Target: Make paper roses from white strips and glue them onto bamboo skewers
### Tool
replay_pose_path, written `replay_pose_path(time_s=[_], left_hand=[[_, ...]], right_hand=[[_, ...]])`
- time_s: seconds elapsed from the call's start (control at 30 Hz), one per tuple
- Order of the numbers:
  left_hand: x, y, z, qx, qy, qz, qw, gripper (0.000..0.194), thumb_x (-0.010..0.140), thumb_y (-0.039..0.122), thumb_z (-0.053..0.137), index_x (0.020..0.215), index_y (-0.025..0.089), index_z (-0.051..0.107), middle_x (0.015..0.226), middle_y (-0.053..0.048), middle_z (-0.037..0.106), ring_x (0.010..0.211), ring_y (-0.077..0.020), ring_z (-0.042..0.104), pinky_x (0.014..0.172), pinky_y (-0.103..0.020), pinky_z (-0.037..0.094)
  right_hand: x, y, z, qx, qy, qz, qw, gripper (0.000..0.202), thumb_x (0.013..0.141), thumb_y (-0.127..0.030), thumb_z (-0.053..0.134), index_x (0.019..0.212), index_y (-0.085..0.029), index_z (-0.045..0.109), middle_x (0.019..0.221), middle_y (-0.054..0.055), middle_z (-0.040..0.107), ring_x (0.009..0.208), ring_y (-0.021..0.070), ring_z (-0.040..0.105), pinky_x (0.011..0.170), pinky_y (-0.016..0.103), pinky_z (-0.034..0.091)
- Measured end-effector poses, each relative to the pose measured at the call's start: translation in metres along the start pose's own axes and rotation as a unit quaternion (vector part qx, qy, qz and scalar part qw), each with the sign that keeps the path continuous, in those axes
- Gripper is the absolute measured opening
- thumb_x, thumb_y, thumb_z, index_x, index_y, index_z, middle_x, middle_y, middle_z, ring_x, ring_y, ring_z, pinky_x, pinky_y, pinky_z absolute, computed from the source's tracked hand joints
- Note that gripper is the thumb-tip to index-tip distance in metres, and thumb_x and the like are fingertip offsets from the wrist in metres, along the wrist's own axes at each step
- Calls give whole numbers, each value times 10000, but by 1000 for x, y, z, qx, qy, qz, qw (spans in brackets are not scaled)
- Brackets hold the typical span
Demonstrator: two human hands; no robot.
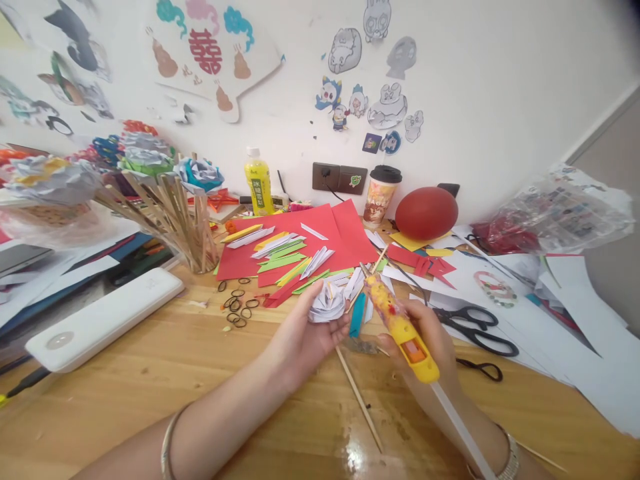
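Reading labels first: I am making out 冰糖雪梨 on the yellow bottle point(258, 190) and a red 囍 on the poster point(245, 67) on the wall; the print on the lidded cup point(380, 197) is showing too small to read. The glue gun point(406, 333) is lying slantwise over the middle of the table point(285, 427), its long axis running from far left to near right. Its nozzle is pointing away from me and leftward, toward the space just beyond the flower point(327, 303), and a pale glue stick point(463, 427) is trailing out of its rear end toward me. The right hand point(427, 340) is gripping the gun's body, fingers wrapping its far side; I cannot tell whether a finger is pressing the trigger. The left hand point(305, 343) is turning its palm up, thumb and half-curled fingers cradling the white paper flower. A wooden stick point(360, 403) is extending from below the left fingers toward me; its join to the flower is hidden. Folded strips point(287, 257) are lying on red paper point(345, 230) beyond the hands, black bands point(240, 303) are sitting to the left, and scissors point(480, 330) are resting to the right.
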State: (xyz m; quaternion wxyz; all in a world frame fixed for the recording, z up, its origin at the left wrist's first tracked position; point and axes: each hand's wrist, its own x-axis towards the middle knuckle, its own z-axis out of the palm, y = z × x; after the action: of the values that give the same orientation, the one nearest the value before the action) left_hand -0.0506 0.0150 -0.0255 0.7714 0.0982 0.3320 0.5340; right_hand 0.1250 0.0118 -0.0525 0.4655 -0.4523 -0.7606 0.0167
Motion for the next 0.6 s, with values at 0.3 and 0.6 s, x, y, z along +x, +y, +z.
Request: replay_pose_path(time_s=[0.3, 0.6], left_hand=[[-2, -3, -2, 23, -47, 5, 999, 225, 892, 310, 459, 789, 161, 592, 676, -36, 607, 501, -105, 511, 496, -212, 428], [-2, -4, -2, 27, -50, -28, 998, 257, 887, 346, 457, 760, 163, 584, 677, -49, 609, 487, -103, 480, 484, -207, 397]], right_hand=[[21, 48, -10, -258, 8, 35, 965, 230, 801, -141, 416, 1000, -178, 525, 913, 116, 564, 849, 275, 530, 698, 381, 436], [25, 94, -6, -261, -104, 94, 955, 450, 612, -101, 525, 1057, -133, 586, 947, 120, 573, 914, 291, 545, 810, 422, 450]])
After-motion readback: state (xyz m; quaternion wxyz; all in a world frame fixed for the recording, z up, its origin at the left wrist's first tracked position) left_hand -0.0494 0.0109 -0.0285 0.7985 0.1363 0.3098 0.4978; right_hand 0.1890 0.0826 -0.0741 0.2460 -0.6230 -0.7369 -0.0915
